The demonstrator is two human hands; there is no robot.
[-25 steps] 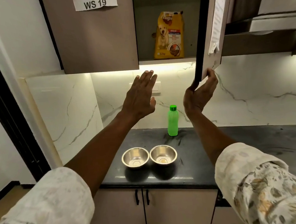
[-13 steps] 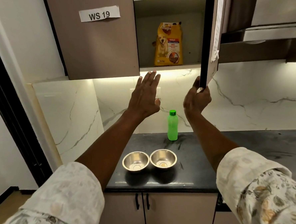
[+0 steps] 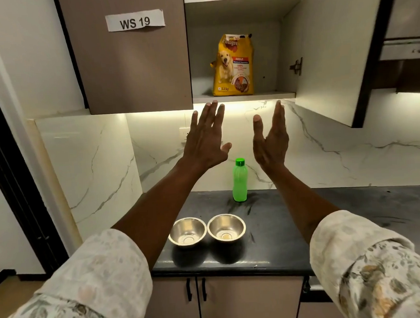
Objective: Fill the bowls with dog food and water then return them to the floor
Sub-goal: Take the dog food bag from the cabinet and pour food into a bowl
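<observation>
A yellow dog food bag (image 3: 232, 65) stands upright on the lower shelf of the open wall cabinet. Both my hands are raised below that shelf, palms facing each other: my left hand (image 3: 205, 137) with fingers spread, my right hand (image 3: 271, 138) edge-on with fingers straight. Neither touches the bag or holds anything. On the dark counter (image 3: 330, 215) two steel bowls sit side by side near the front edge, the left bowl (image 3: 187, 231) and the right bowl (image 3: 226, 228), both without food or water. A green bottle (image 3: 239, 180) with a green cap stands behind them at the wall.
The cabinet door (image 3: 330, 53) hangs swung wide open to the right, beside a range hood (image 3: 406, 48). The closed left door carries a "WS 19" label (image 3: 135, 20). A dark door frame (image 3: 5, 171) runs down the left. Base cabinet doors (image 3: 195, 304) sit under the counter.
My right hand has let go of the cabinet door, which has swung fully open. Both hands now rise together under the shelf with the bag.
</observation>
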